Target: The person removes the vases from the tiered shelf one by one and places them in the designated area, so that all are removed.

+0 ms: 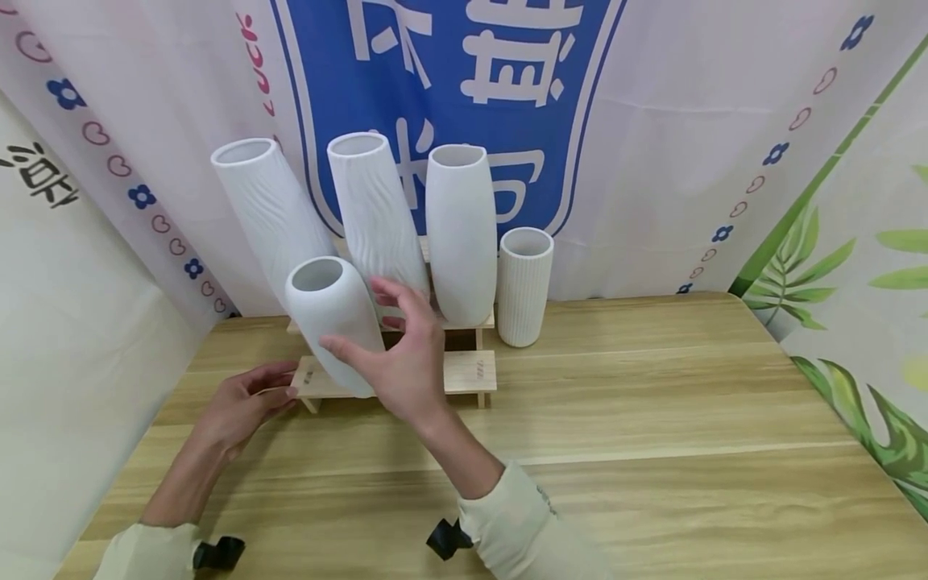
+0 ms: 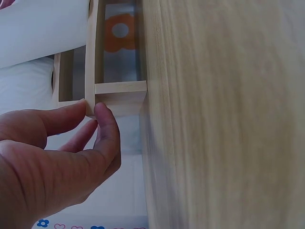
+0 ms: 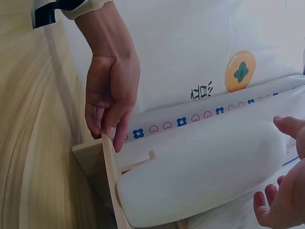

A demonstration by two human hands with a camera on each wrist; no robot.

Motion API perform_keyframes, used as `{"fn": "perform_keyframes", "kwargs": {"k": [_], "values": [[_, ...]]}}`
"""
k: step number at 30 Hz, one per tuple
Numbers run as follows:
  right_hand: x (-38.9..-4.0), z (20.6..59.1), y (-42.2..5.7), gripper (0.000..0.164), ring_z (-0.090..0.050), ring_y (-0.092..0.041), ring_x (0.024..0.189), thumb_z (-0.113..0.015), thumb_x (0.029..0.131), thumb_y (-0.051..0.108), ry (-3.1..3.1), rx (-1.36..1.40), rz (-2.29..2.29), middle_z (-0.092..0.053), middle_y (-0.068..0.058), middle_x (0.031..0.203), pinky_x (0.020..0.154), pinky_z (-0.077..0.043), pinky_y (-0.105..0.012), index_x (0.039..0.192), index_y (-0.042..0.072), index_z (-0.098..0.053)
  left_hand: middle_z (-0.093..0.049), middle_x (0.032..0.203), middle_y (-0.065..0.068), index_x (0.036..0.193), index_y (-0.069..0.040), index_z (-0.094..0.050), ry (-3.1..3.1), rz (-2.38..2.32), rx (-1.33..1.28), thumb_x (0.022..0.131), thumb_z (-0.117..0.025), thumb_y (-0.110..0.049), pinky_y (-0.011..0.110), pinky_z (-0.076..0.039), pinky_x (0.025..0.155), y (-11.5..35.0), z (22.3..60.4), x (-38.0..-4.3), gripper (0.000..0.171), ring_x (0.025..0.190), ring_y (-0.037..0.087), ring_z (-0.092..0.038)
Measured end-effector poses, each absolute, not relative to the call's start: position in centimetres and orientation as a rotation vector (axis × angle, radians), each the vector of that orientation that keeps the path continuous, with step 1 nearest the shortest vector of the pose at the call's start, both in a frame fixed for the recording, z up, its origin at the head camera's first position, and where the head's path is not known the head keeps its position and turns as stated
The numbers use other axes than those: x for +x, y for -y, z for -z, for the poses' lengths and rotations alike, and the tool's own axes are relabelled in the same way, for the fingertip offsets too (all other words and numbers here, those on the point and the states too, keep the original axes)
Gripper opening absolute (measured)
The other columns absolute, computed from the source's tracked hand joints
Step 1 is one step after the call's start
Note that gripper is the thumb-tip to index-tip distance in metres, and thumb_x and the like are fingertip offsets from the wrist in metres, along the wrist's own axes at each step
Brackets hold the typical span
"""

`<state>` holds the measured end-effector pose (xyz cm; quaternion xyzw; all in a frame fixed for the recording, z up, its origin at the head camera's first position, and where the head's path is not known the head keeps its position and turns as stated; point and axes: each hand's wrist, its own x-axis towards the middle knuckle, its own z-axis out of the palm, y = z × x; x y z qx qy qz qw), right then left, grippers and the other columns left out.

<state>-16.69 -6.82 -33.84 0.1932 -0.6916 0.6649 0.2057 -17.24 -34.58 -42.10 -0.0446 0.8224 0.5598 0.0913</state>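
Observation:
A smooth white vase [image 1: 337, 322] stands on the lower step of a small wooden stepped stand [image 1: 467, 372]. My right hand [image 1: 409, 358] is spread around its upper body, thumb at the near side and fingers reaching behind. In the right wrist view, a wide gap shows between the thumb and the fingers of this right hand [image 3: 288, 191] beside the vase [image 3: 205, 171]. My left hand [image 1: 242, 407] pinches the left end of the lower step. The left wrist view shows its thumb and forefinger gripping the board's edge [image 2: 90, 71].
Behind, on the upper step, are two wavy-textured vases [image 1: 271, 209] [image 1: 377, 213] and a smooth tall vase [image 1: 461, 234]. A shorter ribbed vase [image 1: 525, 286] stands on the wooden table [image 1: 652, 435] to the right. A printed curtain [image 1: 652, 161] hangs along the back edge.

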Motion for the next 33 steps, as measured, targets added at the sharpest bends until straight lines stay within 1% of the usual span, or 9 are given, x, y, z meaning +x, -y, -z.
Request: {"fn": "perform_keyframes", "kwargs": {"k": [5,7,13,15,20,22,27,29,33], "values": [[-16.4,33.7,7.6,0.076,-0.066,-0.026,0.124,-0.1,0.075,0.021,1.921,0.505,-1.826,-0.066,-0.011,0.14,0.1,-0.064,-0.037,0.142,0.008,-0.066,-0.049,0.152,0.028,0.162,0.007,-0.037,-2.446,-1.663,-0.136,0.11,-0.059,-0.009,0.021,-0.064,0.099,34.6,42.0,-17.1,0.059,0.104,-0.003,-0.068],[-16.4,33.8,7.8,0.076,-0.065,-0.024,0.125,-0.1,0.075,0.021,1.917,0.497,-1.822,-0.066,-0.01,0.14,0.102,-0.064,-0.035,0.142,0.008,-0.066,-0.048,0.153,0.029,0.162,0.007,-0.037,-2.445,-1.666,-0.136,0.11,-0.059,-0.009,0.022,-0.064,0.099,34.6,42.0,-17.1,0.059,0.104,-0.003,-0.068],[-16.5,34.3,8.3,0.077,-0.065,-0.022,0.126,-0.1,0.075,0.021,1.911,0.491,-1.816,-0.066,-0.009,0.141,0.104,-0.063,-0.035,0.143,0.008,-0.066,-0.047,0.154,0.03,0.162,0.007,-0.037,-2.442,-1.679,-0.136,0.11,-0.059,-0.008,0.022,-0.064,0.099,34.5,41.9,-17.1,0.059,0.104,-0.002,-0.069],[-16.5,34.5,8.4,0.078,-0.065,-0.023,0.126,-0.1,0.075,0.022,1.914,0.491,-1.801,-0.066,-0.009,0.142,0.104,-0.063,-0.037,0.143,0.009,-0.066,-0.048,0.154,0.031,0.162,0.008,-0.037,-2.44,-1.685,-0.131,0.11,-0.059,-0.008,0.022,-0.064,0.099,34.5,41.9,-17.0,0.059,0.104,-0.002,-0.069],[-16.6,35.3,8.4,0.08,-0.065,-0.022,0.125,-0.101,0.074,0.022,1.925,0.474,-1.777,-0.065,-0.008,0.142,0.104,-0.063,-0.036,0.144,0.009,-0.065,-0.05,0.151,0.029,0.161,0.008,-0.037,-2.429,-1.704,-0.116,0.11,-0.059,-0.007,0.024,-0.064,0.1,34.3,41.8,-17.1,0.058,0.104,-0.001,-0.07],[-16.6,35.6,8.5,0.08,-0.064,-0.022,0.126,-0.101,0.074,0.021,1.929,0.474,-1.786,-0.064,-0.009,0.143,0.105,-0.062,-0.033,0.144,0.008,-0.064,-0.05,0.15,0.028,0.161,0.008,-0.037,-2.425,-1.706,-0.115,0.11,-0.059,-0.007,0.023,-0.064,0.1,34.3,41.8,-17.1,0.058,0.105,-0.001,-0.069],[-16.6,36.3,8.9,0.082,-0.064,-0.023,0.127,-0.101,0.075,0.021,1.932,0.465,-1.795,-0.063,-0.009,0.145,0.105,-0.062,-0.034,0.146,0.009,-0.062,-0.05,0.151,0.028,0.162,0.008,-0.037,-2.422,-1.708,-0.111,0.11,-0.059,-0.007,0.023,-0.064,0.101,34.5,41.8,-17.0,0.058,0.105,-0.001,-0.069],[-16.7,36.5,8.9,0.083,-0.064,-0.022,0.126,-0.101,0.075,0.022,1.935,0.448,-1.792,-0.063,-0.008,0.144,0.105,-0.062,-0.033,0.147,0.01,-0.061,-0.051,0.149,0.026,0.162,0.008,-0.037,-2.419,-1.713,-0.108,0.11,-0.059,-0.007,0.024,-0.064,0.101,34.5,41.8,-17.0,0.058,0.106,-0.001,-0.069],[-16.8,37.1,9.2,0.083,-0.064,-0.022,0.126,-0.101,0.075,0.022,1.934,0.428,-1.796,-0.063,-0.009,0.143,0.105,-0.062,-0.034,0.147,0.01,-0.061,-0.056,0.142,0.019,0.162,0.009,-0.036,-2.411,-1.72,-0.1,0.11,-0.059,-0.007,0.024,-0.064,0.101,34.5,41.8,-17.1,0.059,0.106,-0.001,-0.069]]}}
